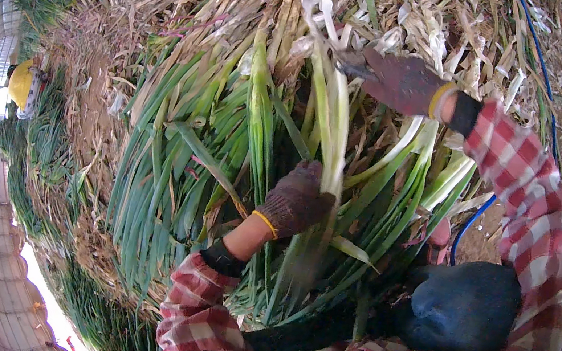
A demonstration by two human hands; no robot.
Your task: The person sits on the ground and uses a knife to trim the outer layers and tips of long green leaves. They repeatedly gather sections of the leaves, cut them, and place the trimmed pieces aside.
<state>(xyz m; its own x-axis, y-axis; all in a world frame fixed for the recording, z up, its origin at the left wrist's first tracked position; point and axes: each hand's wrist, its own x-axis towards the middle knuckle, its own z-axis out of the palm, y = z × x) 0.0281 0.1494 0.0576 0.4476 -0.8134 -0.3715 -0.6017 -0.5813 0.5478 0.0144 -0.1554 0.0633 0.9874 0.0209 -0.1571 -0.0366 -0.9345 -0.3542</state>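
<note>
Red-and-white checked cloth sleeves (545, 225) come closest to the camera, both arms bent, above a dark blue-grey rounded shape (469, 308) (a covered knee, most likely). The person's left hand (295, 200), in a purplish-brown knit glove with a yellow-edged cuff, has its fingers closed around a long green-and-white onion stalk (333, 125), partway down its length. That stalk stands out over the middle of the heap, its pale end away from the body and its lower part blurred; gripping it there probably steadies it while leaving the pale upper part exposed. The right hand (405, 85), gloved alike, reaches across to that upper part, fingers bent. Something dark and greyish shows at their tips, but I cannot tell whether they grip it, the stalk or both.

Beneath lies a thick heap of dark-green onion leaves (159, 156), mostly with pale ends pointing away and leaf tips toward the person, an alignment that likely keeps each stem within reach. Straw-coloured dry husks (495, 33) cover the ground beyond. A thin blue hose or cord (476, 221) passes behind the right forearm, perhaps kept aside from the stalks. Far left, someone in yellow headgear (22, 84) is visible.
</note>
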